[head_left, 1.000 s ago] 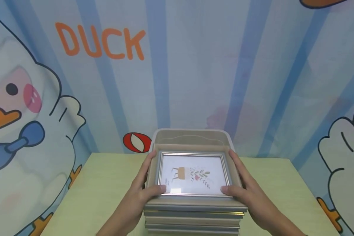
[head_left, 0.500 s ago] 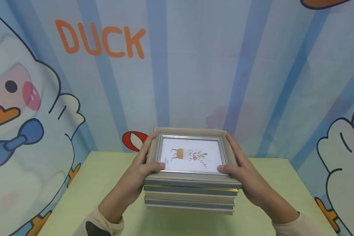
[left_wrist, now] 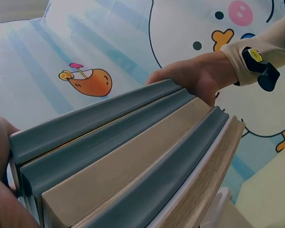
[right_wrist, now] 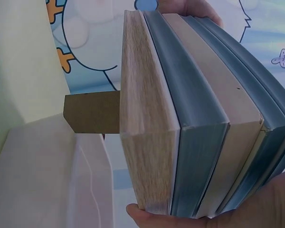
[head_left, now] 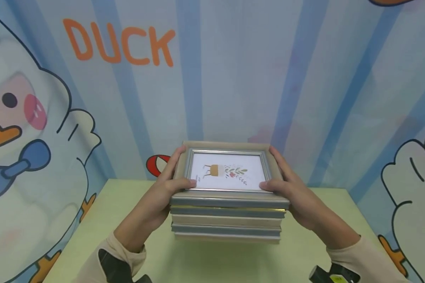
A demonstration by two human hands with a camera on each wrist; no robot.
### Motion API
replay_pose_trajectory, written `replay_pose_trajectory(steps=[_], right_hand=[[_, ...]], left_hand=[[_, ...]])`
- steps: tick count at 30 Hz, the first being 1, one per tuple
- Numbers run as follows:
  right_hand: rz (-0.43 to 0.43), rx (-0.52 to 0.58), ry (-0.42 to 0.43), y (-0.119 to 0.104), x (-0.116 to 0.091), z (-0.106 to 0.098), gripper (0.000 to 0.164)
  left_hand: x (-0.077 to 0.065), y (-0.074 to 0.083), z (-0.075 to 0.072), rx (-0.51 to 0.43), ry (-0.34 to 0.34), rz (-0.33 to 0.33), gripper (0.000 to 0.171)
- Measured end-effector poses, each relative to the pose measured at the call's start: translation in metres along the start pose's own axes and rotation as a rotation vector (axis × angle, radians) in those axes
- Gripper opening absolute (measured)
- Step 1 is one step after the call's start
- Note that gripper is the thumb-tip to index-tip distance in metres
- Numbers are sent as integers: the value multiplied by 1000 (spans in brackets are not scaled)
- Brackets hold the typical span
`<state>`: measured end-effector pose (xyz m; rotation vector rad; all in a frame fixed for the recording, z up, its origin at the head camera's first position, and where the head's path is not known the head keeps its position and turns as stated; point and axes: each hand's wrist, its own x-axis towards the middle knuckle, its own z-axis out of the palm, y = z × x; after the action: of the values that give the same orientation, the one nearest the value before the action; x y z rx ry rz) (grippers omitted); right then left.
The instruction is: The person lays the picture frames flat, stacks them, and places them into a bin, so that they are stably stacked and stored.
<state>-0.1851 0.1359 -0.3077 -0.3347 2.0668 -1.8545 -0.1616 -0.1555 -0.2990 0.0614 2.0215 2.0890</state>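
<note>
A stack of several picture frames (head_left: 226, 218) is held level above the table between both hands. The top picture frame (head_left: 216, 194) has a beige border, a silver inner edge and a print of a potted plant (head_left: 226, 173). My left hand (head_left: 159, 198) grips the stack's left side, thumb on the top frame's front corner. My right hand (head_left: 299, 196) holds the right side the same way. Blue-grey, beige and wood-grain frame edges show in the wrist views, with the wood-grain frame (right_wrist: 147, 118) at the bottom. A brown flap (right_wrist: 92, 113) juts out beneath it.
The pale yellow-green table (head_left: 127, 212) lies below the stack. A pale plastic bin (right_wrist: 92, 185) shows below the frames in the right wrist view; the stack hides it in the head view. A duck-print cloth (head_left: 233, 78) hangs behind the table.
The stack of picture frames has risen and moved away from me, in both hands. It now covers the bin that stood in view behind it. The grip is unchanged.
</note>
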Motion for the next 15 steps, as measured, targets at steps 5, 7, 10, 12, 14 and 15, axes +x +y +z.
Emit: replay_pose_trajectory(steps=[5,7,10,12,14,15], right_hand=[[-20,-7,-9,-17,-4,-1,94],[-29,-8,-10,-23,-5,-2,94],[-38,-13,-8,-31,-4,-4,93],[-50,-14,-7,-35,-2,-5,92],[-59,-12,-4,-38,0,-7,92],[-65,-11,-3,-39,1,-7,92]], left_hand=[[-8,17,1,8,-13,5,87],[-9,23,1,13,-14,12,87],[-7,31,0,17,-19,29,88],[-4,35,0,15,-27,46,88],[0,38,0,13,-35,60,88],[2,39,-1,11,-38,67,88]])
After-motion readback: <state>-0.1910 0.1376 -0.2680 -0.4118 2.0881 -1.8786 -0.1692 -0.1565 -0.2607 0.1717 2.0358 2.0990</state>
